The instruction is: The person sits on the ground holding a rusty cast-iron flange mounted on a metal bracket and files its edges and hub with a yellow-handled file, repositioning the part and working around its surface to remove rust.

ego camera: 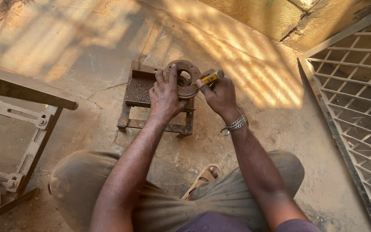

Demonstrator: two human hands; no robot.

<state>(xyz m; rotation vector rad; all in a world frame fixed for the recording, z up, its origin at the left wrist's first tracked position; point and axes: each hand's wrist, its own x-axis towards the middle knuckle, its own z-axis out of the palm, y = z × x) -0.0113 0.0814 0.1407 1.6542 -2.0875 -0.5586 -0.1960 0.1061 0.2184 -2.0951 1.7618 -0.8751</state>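
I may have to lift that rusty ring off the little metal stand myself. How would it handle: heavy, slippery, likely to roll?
The rusty metal ring looks thick and solid, so probably stiff and heavy for its size. Its rough, corroded surface should grip well rather than slip. Being round, it could roll if stood on edge; here the left hand steadies it on the stand.

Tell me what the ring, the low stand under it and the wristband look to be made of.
Ring: probably iron or steel, its surface brown, rough and rusty. Stand: seemingly welded steel bars, likewise rusted and dusty. Wristband on the right hand: likely polished metal links, silvery and glinting.
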